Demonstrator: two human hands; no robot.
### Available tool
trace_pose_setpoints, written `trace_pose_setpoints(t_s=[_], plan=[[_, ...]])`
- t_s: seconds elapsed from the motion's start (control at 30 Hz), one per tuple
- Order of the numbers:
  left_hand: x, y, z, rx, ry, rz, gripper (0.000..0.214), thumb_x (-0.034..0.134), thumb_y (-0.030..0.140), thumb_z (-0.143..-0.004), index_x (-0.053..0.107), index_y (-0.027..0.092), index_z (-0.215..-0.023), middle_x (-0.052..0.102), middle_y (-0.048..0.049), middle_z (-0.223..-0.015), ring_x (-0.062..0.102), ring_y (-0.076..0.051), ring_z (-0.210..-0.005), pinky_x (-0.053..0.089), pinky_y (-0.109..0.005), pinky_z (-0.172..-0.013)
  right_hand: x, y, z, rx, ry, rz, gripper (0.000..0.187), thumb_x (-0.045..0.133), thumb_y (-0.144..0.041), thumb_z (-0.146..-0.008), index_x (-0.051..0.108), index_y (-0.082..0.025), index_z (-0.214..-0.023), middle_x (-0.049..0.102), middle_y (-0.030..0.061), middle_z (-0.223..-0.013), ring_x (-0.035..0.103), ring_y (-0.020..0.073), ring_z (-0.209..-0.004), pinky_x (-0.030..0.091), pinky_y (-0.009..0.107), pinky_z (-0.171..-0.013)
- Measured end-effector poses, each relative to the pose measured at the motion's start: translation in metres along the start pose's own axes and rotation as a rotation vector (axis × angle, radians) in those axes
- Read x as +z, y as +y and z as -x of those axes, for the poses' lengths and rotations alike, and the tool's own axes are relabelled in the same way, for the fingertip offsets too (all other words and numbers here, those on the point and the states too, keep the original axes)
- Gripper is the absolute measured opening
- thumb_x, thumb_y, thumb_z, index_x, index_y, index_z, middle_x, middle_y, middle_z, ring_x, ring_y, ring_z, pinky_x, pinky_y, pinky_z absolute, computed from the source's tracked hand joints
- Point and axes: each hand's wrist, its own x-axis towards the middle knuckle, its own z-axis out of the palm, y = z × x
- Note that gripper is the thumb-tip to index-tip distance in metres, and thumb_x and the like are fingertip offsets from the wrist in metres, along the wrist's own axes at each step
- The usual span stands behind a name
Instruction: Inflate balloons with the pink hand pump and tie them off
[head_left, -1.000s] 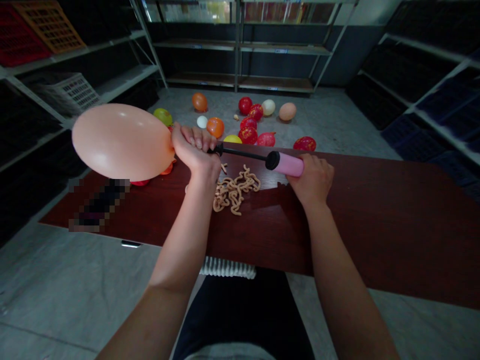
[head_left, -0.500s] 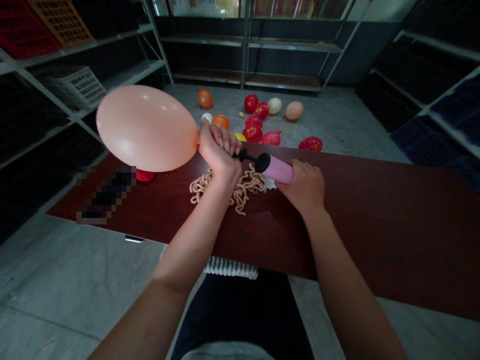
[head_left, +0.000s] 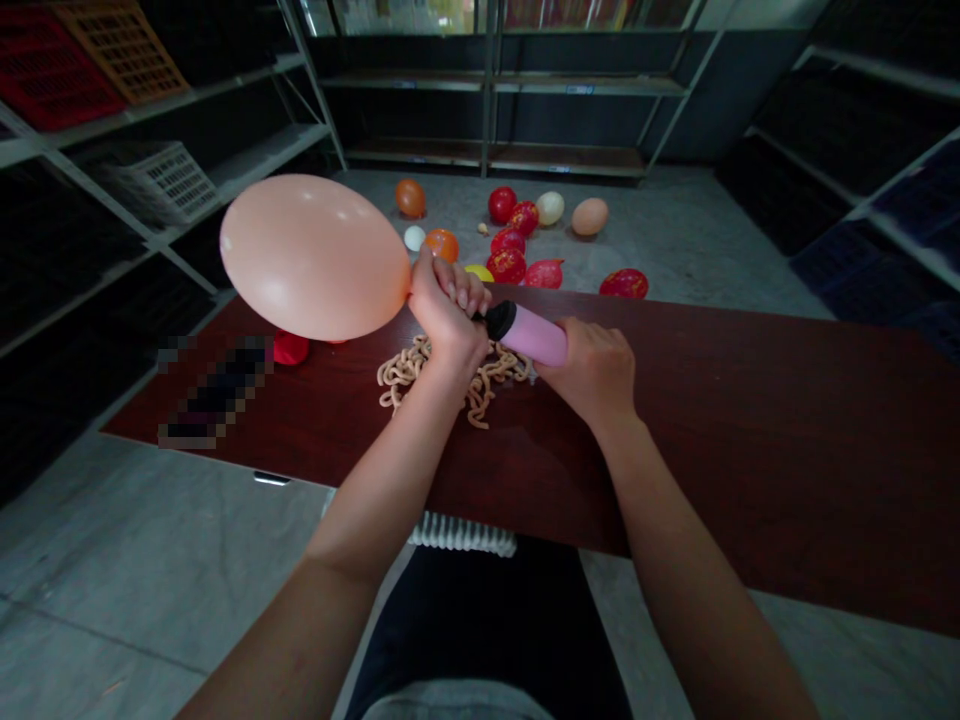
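A large inflated peach balloon (head_left: 315, 258) juts out to the left of my left hand (head_left: 450, 305), its neck running to the fingers. That hand is closed around the black handle end of a balloon pump (head_left: 532, 335); the grip hides the handle and where the balloon joins. My right hand (head_left: 596, 370) wraps the pump's pink barrel. The black collar of the barrel sits close against my left fingers. Beneath my hands, a pile of long, thin beige balloons (head_left: 405, 372) lies on the dark red table (head_left: 720, 430).
Red balloons (head_left: 290, 347) and a pixelated dark object (head_left: 217, 390) lie at the table's left. Several balloons, including an orange balloon (head_left: 410, 198), rest on the floor beyond. Metal shelves (head_left: 487, 90) stand behind; crates (head_left: 169, 180) fill the left shelving.
The pump's black rod has slid into the barrel, bringing my hands closer together. My right hand moved left; my left hand and the balloon shifted slightly right.
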Motion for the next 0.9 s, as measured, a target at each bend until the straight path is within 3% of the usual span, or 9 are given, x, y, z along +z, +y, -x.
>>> trace_pose_setpoints(t_s=[0.4, 0.53, 0.77, 0.9], plan=[[0.005, 0.009, 0.004, 0.057, -0.036, -0.047, 0.056, 0.027, 0.050, -0.104, 0.017, 0.022, -0.056, 0.014, 0.0051, -0.044, 0.015, -0.008, -0.035, 0.016, -0.027, -0.040, -0.001, 0.004, -0.002, 0.029, 0.039, 0.023, 0.036, 0.057, -0.043, -0.085, 0.062, -0.019, -0.112, 0.071, 0.0090, -0.099, 0.060, 0.0275, -0.092, 0.032, 0.037, -0.079], [0.004, 0.012, 0.003, 0.082, -0.073, 0.052, 0.058, 0.033, 0.042, -0.104, 0.018, 0.020, -0.052, 0.012, 0.0047, -0.043, 0.012, -0.009, -0.035, 0.014, -0.027, -0.038, -0.001, 0.014, -0.001, 0.059, 0.030, 0.048, 0.034, 0.056, -0.038, -0.084, 0.061, -0.019, -0.112, 0.070, 0.0100, -0.100, 0.058, 0.0274, -0.093, 0.033, 0.037, -0.081], [0.000, 0.022, -0.005, 0.074, 0.072, -0.063, 0.057, 0.037, 0.052, -0.100, 0.021, 0.020, -0.055, 0.020, 0.0047, -0.043, 0.018, -0.009, -0.036, 0.021, -0.024, -0.038, 0.001, 0.036, 0.001, 0.119, 0.065, 0.118, 0.033, 0.058, -0.036, -0.082, 0.061, -0.019, -0.111, 0.069, 0.0099, -0.099, 0.057, 0.0288, -0.093, 0.034, 0.039, -0.083], [0.000, 0.023, -0.004, 0.092, 0.043, -0.070, 0.060, 0.037, 0.056, -0.098, 0.021, 0.020, -0.054, 0.019, 0.0049, -0.044, 0.017, -0.008, -0.036, 0.020, -0.023, -0.037, 0.003, 0.033, 0.002, 0.098, 0.038, 0.081, 0.033, 0.060, -0.035, -0.081, 0.061, -0.019, -0.110, 0.069, 0.0098, -0.100, 0.058, 0.0280, -0.093, 0.037, 0.038, -0.082]])
